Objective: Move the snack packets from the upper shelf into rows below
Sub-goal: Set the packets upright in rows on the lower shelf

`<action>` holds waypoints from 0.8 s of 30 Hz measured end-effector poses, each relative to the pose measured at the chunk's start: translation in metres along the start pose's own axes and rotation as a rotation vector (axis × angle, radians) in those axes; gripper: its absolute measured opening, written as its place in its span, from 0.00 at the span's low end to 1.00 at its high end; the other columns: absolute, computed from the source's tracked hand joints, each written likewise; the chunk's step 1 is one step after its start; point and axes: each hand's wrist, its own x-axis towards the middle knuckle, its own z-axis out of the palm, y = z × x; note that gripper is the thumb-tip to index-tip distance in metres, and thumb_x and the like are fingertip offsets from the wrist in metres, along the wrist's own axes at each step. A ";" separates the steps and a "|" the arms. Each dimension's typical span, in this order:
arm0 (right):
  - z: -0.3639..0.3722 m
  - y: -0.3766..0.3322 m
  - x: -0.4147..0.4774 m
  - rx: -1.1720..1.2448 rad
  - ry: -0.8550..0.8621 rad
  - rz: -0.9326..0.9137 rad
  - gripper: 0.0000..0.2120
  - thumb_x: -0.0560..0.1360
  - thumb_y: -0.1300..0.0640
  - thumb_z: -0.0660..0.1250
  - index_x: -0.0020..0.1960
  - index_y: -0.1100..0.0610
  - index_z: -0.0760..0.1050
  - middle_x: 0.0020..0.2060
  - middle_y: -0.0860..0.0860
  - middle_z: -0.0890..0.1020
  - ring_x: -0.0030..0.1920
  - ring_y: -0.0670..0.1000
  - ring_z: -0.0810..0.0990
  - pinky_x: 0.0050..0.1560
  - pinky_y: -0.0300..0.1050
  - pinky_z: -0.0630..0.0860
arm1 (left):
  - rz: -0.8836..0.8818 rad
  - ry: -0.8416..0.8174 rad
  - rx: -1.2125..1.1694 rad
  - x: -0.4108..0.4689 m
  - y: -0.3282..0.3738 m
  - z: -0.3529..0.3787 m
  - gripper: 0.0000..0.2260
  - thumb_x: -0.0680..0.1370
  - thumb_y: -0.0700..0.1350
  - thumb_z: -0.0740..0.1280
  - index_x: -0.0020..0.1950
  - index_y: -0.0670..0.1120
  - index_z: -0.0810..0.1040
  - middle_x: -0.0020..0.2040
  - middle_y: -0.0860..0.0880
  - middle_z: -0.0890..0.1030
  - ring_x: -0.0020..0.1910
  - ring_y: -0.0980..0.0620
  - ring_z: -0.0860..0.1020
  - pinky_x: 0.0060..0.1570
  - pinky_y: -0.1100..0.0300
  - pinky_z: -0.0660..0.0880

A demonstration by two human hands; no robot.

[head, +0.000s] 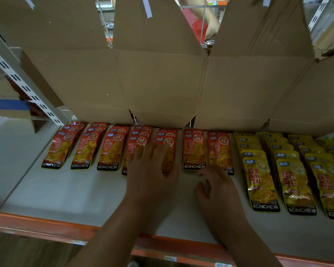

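Orange shelf edge (46, 226) ran along the bottom of the frame, with a white shelf board (66, 189) behind it and opened cardboard boxes (162, 83) across the top. Left hand (150, 170), centre, lay flat with fingers spread, pressing the red packets (108, 151). Right hand (218, 187) was loosely curled and gripped nothing, its fingers over the rightmost red packet's lower edge. Red packets lay in overlapping rows at mid-frame, yellow packets (262, 182) at right.

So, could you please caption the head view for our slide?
Left hand pressing flat on rows of red snack packets on the shelf, right hand loosely curled beside.
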 end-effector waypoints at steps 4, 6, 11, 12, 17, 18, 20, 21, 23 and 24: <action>0.001 -0.008 0.000 -0.030 -0.038 -0.002 0.15 0.72 0.53 0.63 0.56 0.52 0.78 0.51 0.45 0.77 0.51 0.48 0.75 0.49 0.42 0.70 | 0.120 0.038 -0.004 -0.012 -0.014 -0.013 0.24 0.75 0.62 0.67 0.67 0.52 0.77 0.65 0.48 0.79 0.63 0.44 0.76 0.58 0.45 0.72; 0.002 -0.015 0.004 -0.028 -0.070 -0.015 0.19 0.72 0.48 0.61 0.59 0.53 0.78 0.54 0.47 0.78 0.55 0.50 0.76 0.53 0.44 0.71 | 0.143 0.027 -0.013 -0.018 -0.024 -0.023 0.25 0.75 0.62 0.68 0.68 0.52 0.77 0.65 0.47 0.79 0.64 0.44 0.76 0.58 0.46 0.72; 0.004 -0.055 0.017 0.015 -0.065 -0.107 0.19 0.73 0.48 0.64 0.61 0.54 0.79 0.54 0.49 0.80 0.55 0.51 0.77 0.54 0.45 0.74 | 0.154 0.039 -0.046 -0.028 -0.044 -0.063 0.24 0.74 0.60 0.69 0.67 0.50 0.80 0.64 0.50 0.79 0.64 0.49 0.75 0.61 0.51 0.70; 0.004 -0.066 0.019 0.023 -0.061 -0.116 0.19 0.74 0.49 0.65 0.62 0.53 0.79 0.54 0.48 0.80 0.56 0.49 0.77 0.56 0.45 0.73 | 0.155 0.047 -0.042 -0.028 -0.048 -0.074 0.24 0.74 0.59 0.70 0.67 0.50 0.80 0.64 0.50 0.79 0.64 0.49 0.75 0.60 0.51 0.70; 0.001 -0.134 0.031 0.049 -0.063 -0.256 0.19 0.75 0.49 0.67 0.65 0.51 0.77 0.56 0.42 0.77 0.58 0.40 0.72 0.58 0.35 0.67 | 0.194 0.109 0.009 -0.031 -0.072 -0.141 0.24 0.75 0.59 0.70 0.67 0.49 0.79 0.64 0.49 0.79 0.64 0.47 0.75 0.62 0.49 0.72; 0.000 -0.152 0.031 0.059 -0.061 -0.287 0.19 0.75 0.48 0.66 0.65 0.51 0.77 0.57 0.42 0.77 0.58 0.40 0.72 0.58 0.35 0.67 | 0.195 0.125 0.031 -0.031 -0.078 -0.159 0.24 0.76 0.59 0.69 0.68 0.49 0.79 0.64 0.49 0.79 0.64 0.47 0.75 0.63 0.48 0.72; -0.002 -0.191 0.032 0.073 -0.042 -0.347 0.20 0.75 0.46 0.65 0.66 0.50 0.77 0.58 0.43 0.77 0.59 0.42 0.73 0.59 0.31 0.66 | 0.190 0.171 0.055 -0.033 -0.090 -0.200 0.24 0.76 0.59 0.70 0.69 0.50 0.78 0.64 0.49 0.78 0.64 0.47 0.75 0.63 0.45 0.74; -0.002 -0.212 0.032 0.082 -0.027 -0.378 0.20 0.75 0.46 0.65 0.66 0.50 0.77 0.58 0.43 0.77 0.59 0.43 0.74 0.59 0.31 0.67 | 0.199 0.206 0.060 -0.035 -0.097 -0.223 0.24 0.75 0.58 0.70 0.68 0.50 0.78 0.64 0.49 0.79 0.64 0.47 0.76 0.62 0.44 0.75; -0.001 -0.259 0.030 0.106 0.022 -0.446 0.20 0.75 0.48 0.65 0.66 0.51 0.78 0.60 0.45 0.77 0.61 0.45 0.75 0.62 0.36 0.70 | 0.213 0.293 0.079 -0.042 -0.115 -0.271 0.23 0.75 0.55 0.72 0.68 0.49 0.79 0.63 0.49 0.79 0.62 0.46 0.76 0.60 0.43 0.75; 0.000 -0.284 0.029 0.114 0.053 -0.483 0.20 0.75 0.48 0.66 0.65 0.52 0.78 0.60 0.46 0.78 0.61 0.46 0.75 0.63 0.38 0.70 | 0.212 0.338 0.090 -0.048 -0.125 -0.296 0.22 0.75 0.54 0.72 0.68 0.48 0.79 0.63 0.49 0.80 0.62 0.46 0.77 0.60 0.43 0.75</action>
